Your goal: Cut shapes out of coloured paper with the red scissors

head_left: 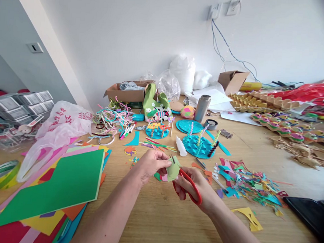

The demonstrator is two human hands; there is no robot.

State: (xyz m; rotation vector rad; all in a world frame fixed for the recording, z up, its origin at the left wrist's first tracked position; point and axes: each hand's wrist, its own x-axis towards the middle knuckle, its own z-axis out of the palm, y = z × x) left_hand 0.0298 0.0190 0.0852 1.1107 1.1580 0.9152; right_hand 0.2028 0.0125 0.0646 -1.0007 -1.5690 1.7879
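My left hand (155,164) pinches a small piece of light green paper (173,171) by its left edge, above the wooden table. In my right hand (195,185) are red-handled scissors (192,186), with the fingers through the loops. The scissor blades meet the green paper, and a dark tip shows near its upper left edge. Small coloured scraps lie on the table just behind my hands. Past them are a white glue bottle (181,146) and thin paper strips (159,144).
Coloured paper sheets (60,181) are stacked at left, with yellow-green tape (1,173) beside them. A pile of paper scraps (246,183) lies at right, near a black device (307,217). Blue carton pieces (199,146), a metal flask (202,108) and pipe cleaners (115,116) stand farther back.
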